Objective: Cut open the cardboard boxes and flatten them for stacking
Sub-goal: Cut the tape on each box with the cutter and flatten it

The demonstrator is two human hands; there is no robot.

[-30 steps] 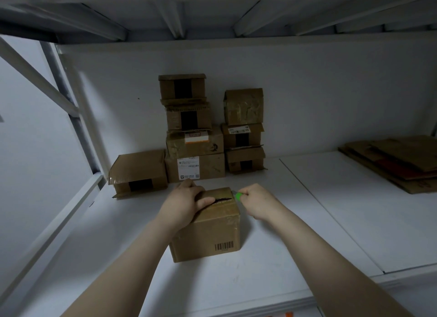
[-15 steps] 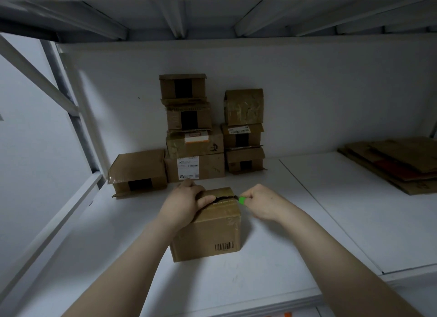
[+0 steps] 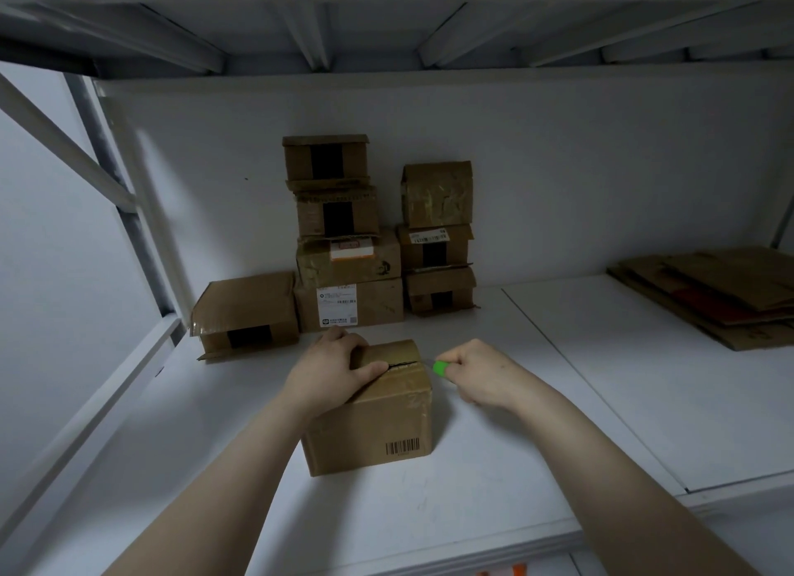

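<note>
Bare left hand [image 3: 331, 373], right hand [image 3: 477, 371], forearms [image 3: 240, 468]

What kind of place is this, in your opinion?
Probably a storeroom or packing area: a white metal shelving unit holds stacked brown cardboard boxes, some with shipping labels, against the back wall and a pile of flattened brown cardboard on the right.

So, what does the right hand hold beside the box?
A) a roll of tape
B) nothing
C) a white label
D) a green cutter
D: the right hand grips a green cutter at the right end of the slit in the box, which the left hand holds.
</note>
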